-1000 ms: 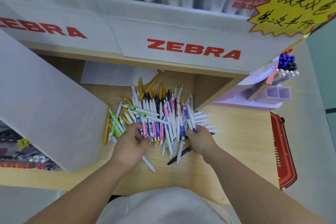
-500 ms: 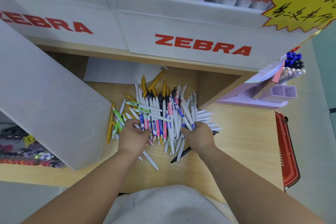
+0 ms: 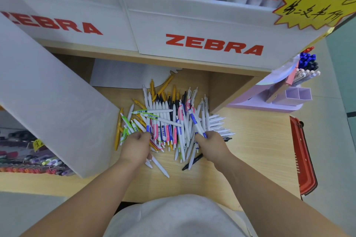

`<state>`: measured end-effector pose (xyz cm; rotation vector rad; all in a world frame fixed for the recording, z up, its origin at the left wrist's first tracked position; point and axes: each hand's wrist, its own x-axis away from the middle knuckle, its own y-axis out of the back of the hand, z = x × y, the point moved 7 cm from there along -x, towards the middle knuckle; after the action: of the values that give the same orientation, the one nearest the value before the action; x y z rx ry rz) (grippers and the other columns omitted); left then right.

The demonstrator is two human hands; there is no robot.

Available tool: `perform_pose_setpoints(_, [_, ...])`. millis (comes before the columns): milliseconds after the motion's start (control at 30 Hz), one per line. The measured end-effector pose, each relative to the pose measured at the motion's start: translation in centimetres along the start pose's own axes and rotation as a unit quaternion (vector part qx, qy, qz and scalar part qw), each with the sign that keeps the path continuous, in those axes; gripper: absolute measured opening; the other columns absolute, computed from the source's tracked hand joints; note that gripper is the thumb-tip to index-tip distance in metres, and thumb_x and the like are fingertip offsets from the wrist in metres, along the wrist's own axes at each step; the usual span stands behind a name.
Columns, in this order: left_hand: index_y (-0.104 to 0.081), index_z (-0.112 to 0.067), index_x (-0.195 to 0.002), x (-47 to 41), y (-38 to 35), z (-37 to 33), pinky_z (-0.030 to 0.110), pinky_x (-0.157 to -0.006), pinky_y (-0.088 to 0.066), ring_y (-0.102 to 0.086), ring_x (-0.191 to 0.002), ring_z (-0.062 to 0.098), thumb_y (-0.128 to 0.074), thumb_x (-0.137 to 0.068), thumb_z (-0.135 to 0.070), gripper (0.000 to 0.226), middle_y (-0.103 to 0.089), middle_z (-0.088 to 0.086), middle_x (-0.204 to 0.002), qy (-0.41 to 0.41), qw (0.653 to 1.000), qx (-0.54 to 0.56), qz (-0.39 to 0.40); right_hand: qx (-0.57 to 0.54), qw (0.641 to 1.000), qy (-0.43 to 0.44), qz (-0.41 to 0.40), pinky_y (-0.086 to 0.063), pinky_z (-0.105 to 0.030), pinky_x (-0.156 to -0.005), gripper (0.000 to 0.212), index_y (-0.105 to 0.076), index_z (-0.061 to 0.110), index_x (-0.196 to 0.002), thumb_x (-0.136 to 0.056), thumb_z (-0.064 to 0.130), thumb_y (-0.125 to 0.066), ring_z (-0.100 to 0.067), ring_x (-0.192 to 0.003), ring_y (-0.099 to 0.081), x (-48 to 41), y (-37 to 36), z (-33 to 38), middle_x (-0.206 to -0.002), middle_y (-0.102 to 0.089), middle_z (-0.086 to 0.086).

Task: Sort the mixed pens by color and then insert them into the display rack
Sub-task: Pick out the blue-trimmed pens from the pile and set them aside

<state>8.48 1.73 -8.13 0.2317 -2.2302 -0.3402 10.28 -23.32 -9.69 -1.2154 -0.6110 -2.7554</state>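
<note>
**Both hands in the heap, blues coming up first**

Here we are at the pile. The pens (image 3: 169, 117) lie loose and crossed over one another on the wooden table (image 3: 250, 150), tucked just below the white display rack (image 3: 212, 25) with its red lettering. The right hand (image 3: 213, 146) has its fingers curled round a blue-clipped pen (image 3: 195, 122), which tilts up out of the pile's near right edge. The left hand (image 3: 137, 146) is curled too, at the near left edge. It appears to pinch a blue-banded pen (image 3: 148, 127) by its lower end; whether it holds more underneath, I cannot tell.

The heap is thoroughly mixed, so I judge the sorting to be at an early stage. To do this step well, draw each pen out along its own length rather than dragging it sideways. The barrels overlap, and a sideways tug would likely send neighbours rolling toward the table's edge. Gather one colour at a time into one hand, all tips pointing the same way, so the bundle can drop straight into a rack slot. Sort by clip and grip, since most bodies are the same white.

As for looks, these are slim, smooth white barrels with blue, pink or green clips, many carrying a barcode sticker. The yellow pens (image 3: 117, 129) sit along the left edge and toward the back, with dark ones behind. A single black pen (image 3: 192, 162) lies apart near the right wrist.
</note>
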Motion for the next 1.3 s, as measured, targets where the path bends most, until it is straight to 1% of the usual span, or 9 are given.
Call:
perform_pose_setpoints(133, [-0.046, -0.008, -0.069, 2.8, 1.3, 1.3, 0.038, -0.057, -0.045, -0.053, -0.056, 0.025, -0.042, -0.094, -0.017, 0.026, -0.055, -0.001, -0.056, -0.086, 0.996, -0.034, -0.022, 0.004, 0.999, 0.005, 0.032, -0.027, -0.026, -0.049, 0.025, -0.050, 0.011, -0.069, -0.090, 0.025, -0.053, -0.017, -0.048, -0.033, 2.2, 0.9, -1.5, -0.063, -0.052, -0.008])
perform_pose_setpoints(233, [-0.043, -0.010, -0.066, 4.7, 2.8, 2.6, 0.053, -0.062, -0.045, -0.051, -0.061, 0.033, -0.040, -0.080, -0.035, 0.028, -0.049, 0.007, -0.059, -0.151, 0.985, -0.078, -0.029, -0.016, 0.999, -0.010, 0.034, -0.028, -0.029, -0.051, 0.022, -0.052, 0.013, -0.072, -0.089, 0.027, -0.054, -0.021, -0.056, -0.036, 4.2, 1.3, -3.2, -0.064, -0.055, -0.008])
perform_pose_setpoints(400, [-0.043, -0.020, -0.068, 6.8, 2.9, 2.6, 0.044, -0.056, -0.040, -0.046, -0.056, 0.032, -0.041, -0.084, -0.027, 0.018, -0.045, 0.014, -0.057, -0.216, 0.970, -0.109, 0.028, -0.016, 1.000, -0.018, 0.009, -0.031, -0.032, -0.053, 0.019, -0.052, 0.014, -0.075, -0.089, 0.026, -0.054, -0.021, -0.055, -0.037, 6.8, 1.8, -5.4, -0.064, -0.055, -0.006])
perform_pose_setpoints(533, [-0.043, 0.002, -0.070, 7.1, 0.6, 2.3, 0.027, -0.049, -0.037, -0.041, -0.053, 0.024, -0.040, -0.094, -0.003, 0.025, -0.044, 0.013, -0.054, -0.146, 0.989, -0.028, 0.025, -0.010, 1.000, -0.020, 0.008, -0.033, -0.031, -0.052, 0.019, -0.053, 0.013, -0.075, -0.091, 0.023, -0.053, -0.021, -0.052, -0.038, 7.8, 2.9, -6.7, -0.062, -0.058, -0.004])
perform_pose_setpoints(767, [-0.049, 0.003, -0.083, 7.6, -1.4, 3.5, 0.035, -0.055, -0.034, -0.045, -0.058, 0.027, -0.034, -0.089, -0.016, 0.025, -0.053, 0.018, -0.063, -0.039, 0.980, 0.120, -0.153, 0.023, 0.996, -0.005, 0.086, -0.028, -0.026, -0.048, 0.019, -0.050, 0.013, -0.074, -0.091, 0.021, -0.049, -0.020, -0.051, -0.036, 5.5, 7.7, -8.6, -0.062, -0.054, -0.006])
perform_pose_setpoints(933, [-0.048, -0.009, -0.085, 12.7, -3.2, 2.2, 0.031, -0.056, -0.039, -0.049, -0.063, 0.025, -0.038, -0.096, -0.015, 0.017, -0.053, 0.015, -0.069, -0.138, 0.955, 0.083, -0.248, 0.126, 0.979, 0.035, 0.153, -0.032, -0.022, -0.045, 0.019, -0.049, 0.012, -0.074, -0.092, 0.017, -0.047, -0.018, -0.048, -0.038, 3.6, 11.9, -9.3, -0.060, -0.057, -0.001])
perform_pose_setpoints(1067, [-0.044, -0.001, -0.078, 16.1, -8.1, 1.8, 0.018, -0.049, -0.036, -0.043, -0.055, 0.015, -0.041, -0.096, -0.013, 0.022, -0.050, 0.020, -0.063, -0.182, 0.967, 0.065, -0.166, 0.139, 0.979, 0.044, 0.143, -0.033, -0.023, -0.046, 0.016, -0.049, 0.011, -0.076, -0.092, 0.016, -0.047, -0.017, -0.047, -0.040, 2.3, 15.7, -10.2, -0.060, -0.057, -0.003])
perform_pose_setpoints(1167, [-0.043, -0.007, -0.074, 16.2, -12.8, 1.8, 0.029, -0.055, -0.038, -0.046, -0.055, 0.019, -0.039, -0.085, -0.023, 0.020, -0.052, 0.013, -0.057, -0.199, 0.978, 0.006, -0.065, 0.196, 0.972, 0.059, 0.113, -0.038, -0.025, -0.049, 0.020, -0.050, 0.012, -0.075, -0.093, 0.021, -0.049, -0.015, -0.048, -0.044, 0.9, 18.3, -10.9, -0.059, -0.058, 0.001])
perform_pose_setpoints(1300, [-0.044, -0.025, -0.079, 14.1, -18.3, 2.8, 0.046, -0.060, -0.043, -0.052, -0.057, 0.022, -0.042, -0.094, -0.030, 0.016, -0.057, 0.008, -0.062, -0.206, 0.963, -0.163, 0.055, 0.401, 0.907, 0.117, 0.058, -0.044, -0.033, -0.064, 0.021, -0.052, 0.017, -0.083, -0.092, 0.036, -0.052, -0.022, -0.074, -0.059, -2.2, 21.2, -10.5, -0.081, -0.064, -0.001])
